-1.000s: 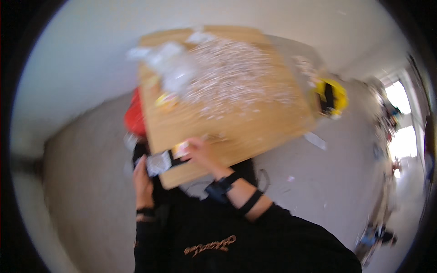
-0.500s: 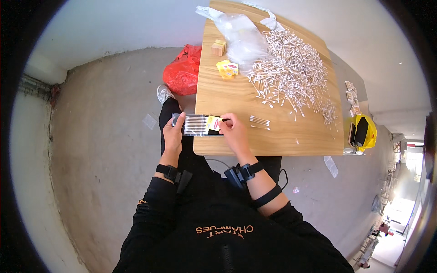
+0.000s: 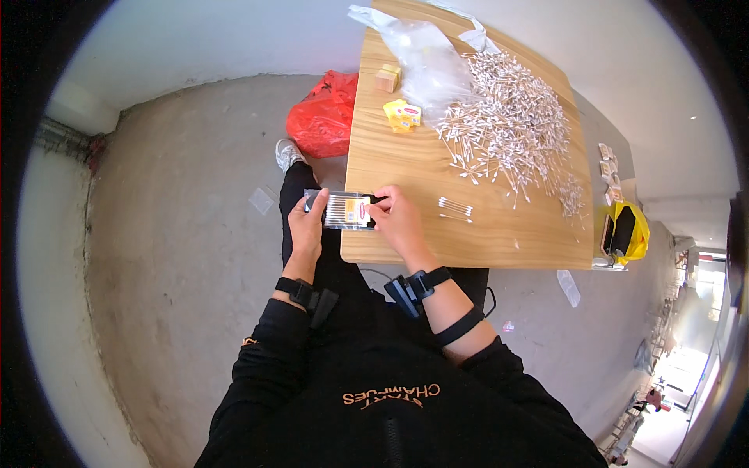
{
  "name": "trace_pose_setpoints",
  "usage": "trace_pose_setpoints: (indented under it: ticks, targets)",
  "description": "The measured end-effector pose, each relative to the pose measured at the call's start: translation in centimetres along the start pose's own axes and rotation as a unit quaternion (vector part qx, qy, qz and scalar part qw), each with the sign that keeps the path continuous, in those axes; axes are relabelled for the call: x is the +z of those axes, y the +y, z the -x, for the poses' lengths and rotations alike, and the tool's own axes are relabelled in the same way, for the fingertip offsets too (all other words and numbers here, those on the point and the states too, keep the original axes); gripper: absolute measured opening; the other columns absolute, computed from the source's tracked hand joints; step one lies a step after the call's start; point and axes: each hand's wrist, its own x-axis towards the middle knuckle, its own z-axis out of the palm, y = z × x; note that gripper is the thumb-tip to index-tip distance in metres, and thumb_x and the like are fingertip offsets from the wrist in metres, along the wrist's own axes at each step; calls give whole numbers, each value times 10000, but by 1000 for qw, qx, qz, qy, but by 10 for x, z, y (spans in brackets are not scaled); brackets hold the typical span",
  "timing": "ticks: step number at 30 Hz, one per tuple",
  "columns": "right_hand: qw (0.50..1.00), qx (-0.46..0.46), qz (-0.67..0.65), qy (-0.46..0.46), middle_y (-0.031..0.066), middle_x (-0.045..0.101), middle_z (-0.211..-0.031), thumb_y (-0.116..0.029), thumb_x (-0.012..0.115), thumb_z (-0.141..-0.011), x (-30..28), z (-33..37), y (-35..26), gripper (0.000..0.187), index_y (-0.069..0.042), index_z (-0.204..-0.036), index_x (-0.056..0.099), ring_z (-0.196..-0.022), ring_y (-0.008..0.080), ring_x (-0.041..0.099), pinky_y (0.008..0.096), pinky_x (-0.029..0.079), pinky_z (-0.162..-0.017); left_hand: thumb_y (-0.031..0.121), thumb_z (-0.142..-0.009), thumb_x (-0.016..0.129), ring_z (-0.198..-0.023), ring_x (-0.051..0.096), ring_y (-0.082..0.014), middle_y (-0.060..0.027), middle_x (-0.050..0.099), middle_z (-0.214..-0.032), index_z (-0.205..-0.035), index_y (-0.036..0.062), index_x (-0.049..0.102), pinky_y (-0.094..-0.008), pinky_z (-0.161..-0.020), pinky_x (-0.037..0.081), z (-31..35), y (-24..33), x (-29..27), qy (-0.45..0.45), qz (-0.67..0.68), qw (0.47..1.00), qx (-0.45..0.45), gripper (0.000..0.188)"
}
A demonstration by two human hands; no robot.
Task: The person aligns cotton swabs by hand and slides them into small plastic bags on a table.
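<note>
Head view: left of centre in the frame, the left hand [image 3: 307, 226] grips one end of a clear packet [image 3: 336, 212] of swabs while the right hand [image 3: 400, 222] pinches the other; a level, gentle hold should keep the contents aligned. The wooden desk [image 3: 394, 160], upper right, bears a loose pile [image 3: 515, 117]; grey floor [image 3: 179, 203] spreads left.

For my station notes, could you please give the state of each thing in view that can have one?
Clear packet, held, cotton swabs inside
Left hand, gripping the packet's left end
Right hand, fingers bent at the right edge of the printed card
Swab pile, loose and heaped
Clear bag, crumpled
Red bag, crumpled
Yellow bag, open, dark thing inside
Yellow cards, overlapping
</note>
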Motion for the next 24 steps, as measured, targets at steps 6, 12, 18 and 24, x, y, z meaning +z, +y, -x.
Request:
trace_pose_setpoints:
  ticks: [6,12,18,24]
  targets:
    - [992,-35,118,31,97,631,-711,-188,691,-768,12,0,-6,310,-23,-989,548,-639,259,618,322,492,-639,195,-851,675,-650,554,-53,-3,627,-778,-869,8,636,-212,-597,444,0,0,-1,0,15,1000,-10,191]
    - [975,-129,-30,180,175,476,-1073,-203,588,-872,29,8,-4,424,18,-1198,431,-1010,255,506,384,458,-823,230,-857,668,-645,545,-53,-2,621,-758,-901,-21,646,-210,-587,435,-3,-2,-3,33,-3,999,-16,255]
    - [964,-150,-171,138,217,351,-1215,-261,445,-948,66,7,0,493,39,-1311,299,-1135,320,386,393,300,-1011,230,-866,657,-617,521,-50,3,609,-733,-881,-27,650,-221,-554,428,-2,-4,1,51,-37,998,26,258]
    - [963,-144,-182,134,181,299,-1282,-216,423,-967,54,3,9,446,24,-1325,309,-1243,291,365,373,283,-1065,247,-888,624,-754,575,-97,-63,620,-843,-959,-62,610,-251,-660,477,-1,-2,2,35,-83,995,32,317]
